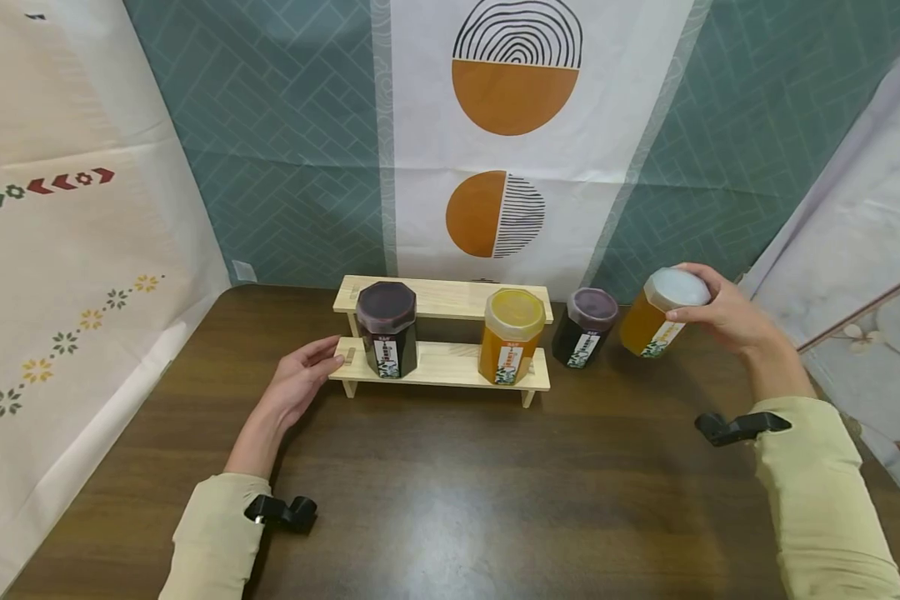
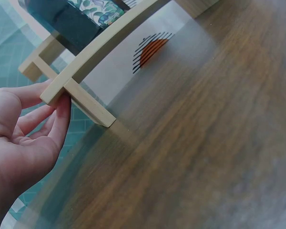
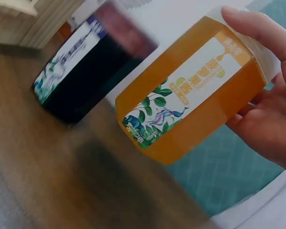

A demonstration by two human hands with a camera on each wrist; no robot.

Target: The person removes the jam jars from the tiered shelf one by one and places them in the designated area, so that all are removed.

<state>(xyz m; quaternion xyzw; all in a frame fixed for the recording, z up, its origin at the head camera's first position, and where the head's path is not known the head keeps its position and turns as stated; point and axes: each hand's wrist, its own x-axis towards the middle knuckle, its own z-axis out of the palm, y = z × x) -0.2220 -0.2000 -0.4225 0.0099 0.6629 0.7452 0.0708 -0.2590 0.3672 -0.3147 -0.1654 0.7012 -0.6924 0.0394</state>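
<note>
My right hand [image 1: 727, 312] grips an amber jar [image 1: 645, 325] by its whitish lid, thumb on one side and fingers on the other. The jar is tilted, and in the right wrist view its labelled side [image 3: 186, 90] faces the camera, with its base off the table. At the left end of the two-step wooden rack [image 1: 450, 373], my left hand [image 1: 300, 383] pinches the lower board; in the left wrist view, fingertips curl beneath the board [image 2: 105, 50]. On that lower step stand a dark jar [image 1: 386, 333] at left and a yellow-lidded amber jar [image 1: 512, 337] at right.
Another dark jar [image 1: 587, 327] with a purple lid stands on the brown table [image 1: 450, 492], between the rack and the held jar. Behind the rack hangs a patterned cloth [image 1: 292, 167]. Pale cloths [image 1: 67, 275] border the left and right sides.
</note>
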